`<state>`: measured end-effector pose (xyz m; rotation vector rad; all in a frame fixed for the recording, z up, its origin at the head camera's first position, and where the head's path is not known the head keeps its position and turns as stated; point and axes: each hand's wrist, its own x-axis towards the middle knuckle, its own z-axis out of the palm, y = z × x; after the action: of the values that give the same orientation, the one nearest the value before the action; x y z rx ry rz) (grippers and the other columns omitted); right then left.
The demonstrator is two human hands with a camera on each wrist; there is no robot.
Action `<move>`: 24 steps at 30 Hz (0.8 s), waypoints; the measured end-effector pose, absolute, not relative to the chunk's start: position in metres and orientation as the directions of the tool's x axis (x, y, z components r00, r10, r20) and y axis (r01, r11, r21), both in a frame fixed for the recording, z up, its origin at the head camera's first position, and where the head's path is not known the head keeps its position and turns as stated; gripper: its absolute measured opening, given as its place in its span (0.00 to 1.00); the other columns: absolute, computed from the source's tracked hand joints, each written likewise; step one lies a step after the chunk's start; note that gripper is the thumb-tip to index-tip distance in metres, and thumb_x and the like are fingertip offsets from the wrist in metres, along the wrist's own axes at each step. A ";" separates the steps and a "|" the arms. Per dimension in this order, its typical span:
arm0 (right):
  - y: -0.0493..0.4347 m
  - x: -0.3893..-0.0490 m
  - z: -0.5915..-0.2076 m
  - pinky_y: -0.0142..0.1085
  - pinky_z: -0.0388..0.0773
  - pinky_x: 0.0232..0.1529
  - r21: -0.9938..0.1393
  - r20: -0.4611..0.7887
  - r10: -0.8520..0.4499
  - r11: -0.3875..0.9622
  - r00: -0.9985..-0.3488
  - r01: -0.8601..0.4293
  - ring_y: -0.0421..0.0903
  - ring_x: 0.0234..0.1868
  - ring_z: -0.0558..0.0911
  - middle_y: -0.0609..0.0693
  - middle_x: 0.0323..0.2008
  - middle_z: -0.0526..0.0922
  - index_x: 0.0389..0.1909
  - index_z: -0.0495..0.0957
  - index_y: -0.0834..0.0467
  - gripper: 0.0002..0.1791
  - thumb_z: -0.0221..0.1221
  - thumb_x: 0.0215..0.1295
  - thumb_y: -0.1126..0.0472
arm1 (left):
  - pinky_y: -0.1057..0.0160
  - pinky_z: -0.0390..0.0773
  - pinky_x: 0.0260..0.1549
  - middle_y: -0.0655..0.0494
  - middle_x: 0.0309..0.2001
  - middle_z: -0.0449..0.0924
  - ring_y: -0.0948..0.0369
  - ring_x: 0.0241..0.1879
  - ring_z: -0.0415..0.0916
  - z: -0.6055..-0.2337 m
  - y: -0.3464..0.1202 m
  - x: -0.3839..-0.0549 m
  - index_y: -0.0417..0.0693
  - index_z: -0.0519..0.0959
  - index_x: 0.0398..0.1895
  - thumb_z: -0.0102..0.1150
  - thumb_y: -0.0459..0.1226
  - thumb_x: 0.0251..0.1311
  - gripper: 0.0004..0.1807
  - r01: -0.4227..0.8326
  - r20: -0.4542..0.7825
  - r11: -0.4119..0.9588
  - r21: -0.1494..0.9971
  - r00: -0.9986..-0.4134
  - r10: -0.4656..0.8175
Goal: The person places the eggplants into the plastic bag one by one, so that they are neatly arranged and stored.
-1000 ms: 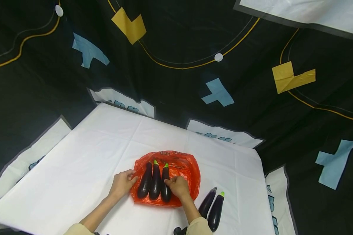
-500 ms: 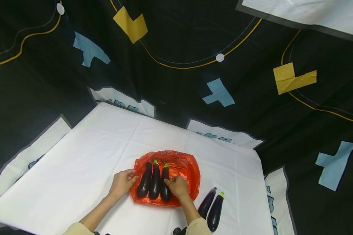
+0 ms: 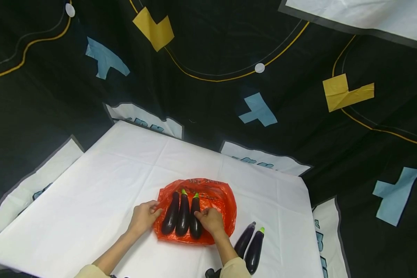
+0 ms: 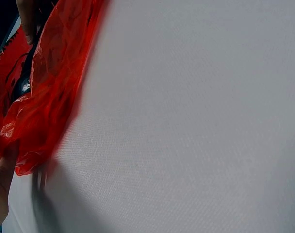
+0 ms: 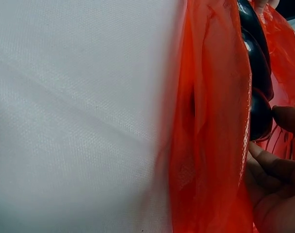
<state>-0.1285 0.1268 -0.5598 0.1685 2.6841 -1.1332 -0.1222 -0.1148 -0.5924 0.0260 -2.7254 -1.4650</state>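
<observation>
A red plastic bag (image 3: 222, 193) lies spread open on the white table, with three dark purple eggplants side by side in it: a left one (image 3: 171, 216), a middle one (image 3: 183, 218) and a right one (image 3: 195, 226). At the bag's left rim, my left hand (image 3: 142, 219) pinches the plastic between thumb and fingers; the left wrist view shows these fingers (image 4: 4, 170) at the film. My right hand (image 3: 211, 222) reaches in over the right side and holds the right eggplant. In the right wrist view, its thumb (image 5: 288, 119) touches that eggplant's dark skin.
Two more eggplants lie to the right of the bag, one behind (image 3: 244, 239) and one with a green tip (image 3: 255, 251), close by the right forearm. The white table (image 3: 90, 200) extends left and back to a dark curtain (image 3: 201, 108).
</observation>
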 end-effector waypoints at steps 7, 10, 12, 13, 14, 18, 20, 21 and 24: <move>0.127 -0.129 -0.559 0.34 0.68 0.22 -0.692 -0.240 0.018 0.698 -0.971 0.184 0.43 0.21 0.72 0.46 0.15 0.73 0.22 0.77 0.58 0.15 0.64 0.58 0.51 | 0.67 0.75 0.24 0.54 0.27 0.82 0.65 0.25 0.76 -0.592 -0.114 -0.122 0.35 0.82 0.40 0.66 0.30 0.52 0.11 0.024 0.059 0.559 0.829 -0.997 -0.045; 0.127 -0.129 -0.559 0.34 0.68 0.22 -0.689 -0.241 0.018 0.701 -0.970 0.184 0.43 0.21 0.72 0.46 0.15 0.72 0.22 0.77 0.58 0.14 0.65 0.58 0.52 | 0.67 0.75 0.26 0.53 0.27 0.83 0.65 0.25 0.76 -0.592 -0.114 -0.123 0.36 0.82 0.40 0.66 0.30 0.52 0.11 0.026 0.063 0.566 0.824 -0.997 -0.046; 0.127 -0.130 -0.558 0.34 0.67 0.22 -0.688 -0.241 0.018 0.702 -0.970 0.184 0.43 0.21 0.72 0.46 0.14 0.72 0.21 0.77 0.58 0.14 0.65 0.58 0.52 | 0.67 0.75 0.26 0.53 0.27 0.83 0.65 0.25 0.76 -0.592 -0.114 -0.123 0.36 0.82 0.40 0.66 0.30 0.52 0.11 0.023 0.059 0.568 0.823 -0.997 -0.046; 0.127 -0.130 -0.558 0.34 0.67 0.22 -0.688 -0.240 0.016 0.703 -0.971 0.182 0.43 0.20 0.72 0.46 0.14 0.72 0.21 0.77 0.58 0.14 0.65 0.58 0.52 | 0.67 0.75 0.26 0.53 0.27 0.83 0.65 0.25 0.76 -0.592 -0.114 -0.123 0.36 0.82 0.40 0.66 0.30 0.52 0.11 0.021 0.057 0.570 0.822 -0.997 -0.046; 0.128 -0.130 -0.558 0.34 0.68 0.22 -0.689 -0.237 0.015 0.702 -0.971 0.179 0.43 0.21 0.72 0.46 0.14 0.72 0.21 0.77 0.58 0.14 0.65 0.58 0.52 | 0.67 0.75 0.25 0.53 0.27 0.83 0.65 0.25 0.76 -0.591 -0.114 -0.124 0.36 0.82 0.40 0.66 0.31 0.52 0.11 0.020 0.055 0.569 0.822 -0.998 -0.044; 0.129 -0.131 -0.556 0.34 0.70 0.23 -0.694 -0.244 0.017 0.695 -0.970 0.187 0.43 0.22 0.73 0.46 0.16 0.74 0.23 0.79 0.58 0.14 0.65 0.58 0.52 | 0.67 0.74 0.24 0.53 0.27 0.83 0.64 0.24 0.75 -0.590 -0.115 -0.124 0.36 0.82 0.41 0.66 0.31 0.53 0.11 0.021 0.050 0.565 0.825 -0.998 -0.035; 0.131 -0.130 -0.555 0.34 0.71 0.24 -0.696 -0.249 0.020 0.692 -0.968 0.193 0.43 0.22 0.73 0.46 0.17 0.75 0.25 0.81 0.59 0.13 0.65 0.58 0.52 | 0.67 0.74 0.24 0.53 0.27 0.83 0.64 0.24 0.75 -0.590 -0.115 -0.123 0.35 0.82 0.41 0.66 0.31 0.53 0.12 0.021 0.049 0.568 0.823 -0.998 -0.033; 0.131 -0.130 -0.554 0.34 0.71 0.24 -0.698 -0.256 0.022 0.688 -0.966 0.201 0.43 0.22 0.74 0.46 0.17 0.76 0.26 0.81 0.59 0.13 0.64 0.58 0.52 | 0.67 0.75 0.25 0.53 0.28 0.83 0.64 0.25 0.75 -0.590 -0.115 -0.123 0.35 0.82 0.41 0.66 0.31 0.53 0.12 0.021 0.049 0.571 0.821 -0.998 -0.033; 0.134 -0.130 -0.550 0.35 0.72 0.25 -0.704 -0.261 0.024 0.679 -0.965 0.207 0.43 0.23 0.74 0.46 0.18 0.76 0.27 0.82 0.59 0.13 0.64 0.59 0.52 | 0.66 0.76 0.26 0.53 0.28 0.83 0.64 0.26 0.76 -0.589 -0.114 -0.122 0.35 0.82 0.40 0.66 0.31 0.53 0.12 0.019 0.050 0.578 0.816 -0.998 -0.037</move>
<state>-0.1299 0.1338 -0.5504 0.1861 2.6619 -1.1586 -0.1216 -0.1143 -0.5892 0.0156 -2.7352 -1.4163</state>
